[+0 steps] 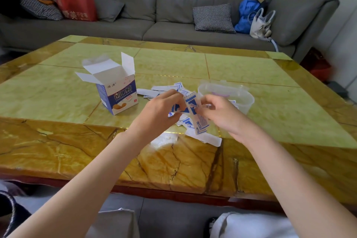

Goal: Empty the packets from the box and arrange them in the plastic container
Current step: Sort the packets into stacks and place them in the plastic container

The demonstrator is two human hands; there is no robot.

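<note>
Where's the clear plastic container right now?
The plastic container stands on the table, right of centre in the head view, just beyond the right hand.

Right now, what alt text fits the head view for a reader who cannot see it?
Both hands, left hand and right hand, hold a bundle of packets above a loose pile of packets on a marble table, between an opened box and a clear plastic container.

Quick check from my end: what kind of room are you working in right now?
Most likely a home living room. A long grey sofa with checked cushions and bags on it runs behind a low, glossy marble-patterned coffee table where the packets are being sorted.
</note>
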